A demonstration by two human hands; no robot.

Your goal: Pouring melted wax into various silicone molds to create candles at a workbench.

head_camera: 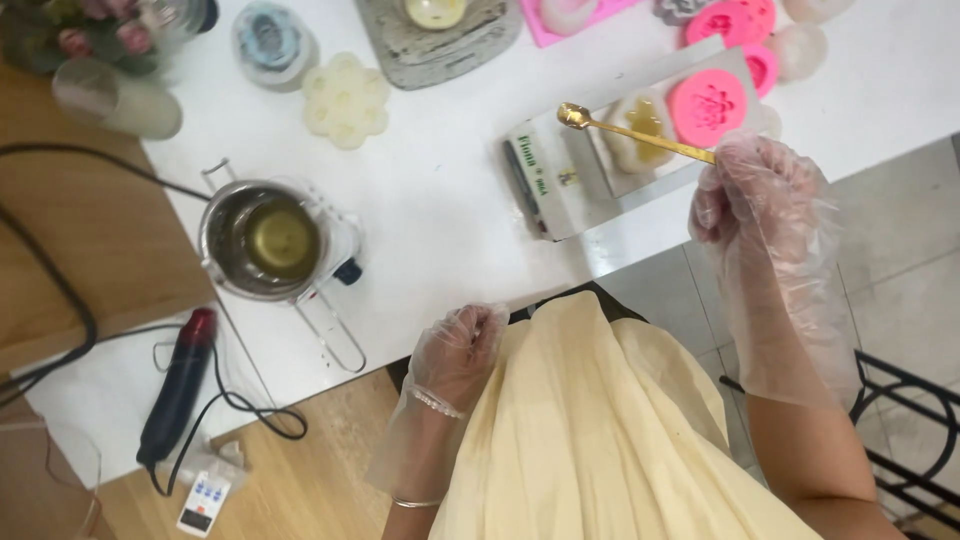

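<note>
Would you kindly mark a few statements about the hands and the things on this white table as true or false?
1. The right hand holds a gold spoon. True.
2. The spoon's bowl dips into the metal pot. False: it is over the small scale, well away from the pot.
3. The left hand is closed, near the table edge, holding no tool. True.
4. The pink mould lies on the floor. False: it sits on the scale.
5. Both hands are bare. False: both wear clear gloves.
</note>
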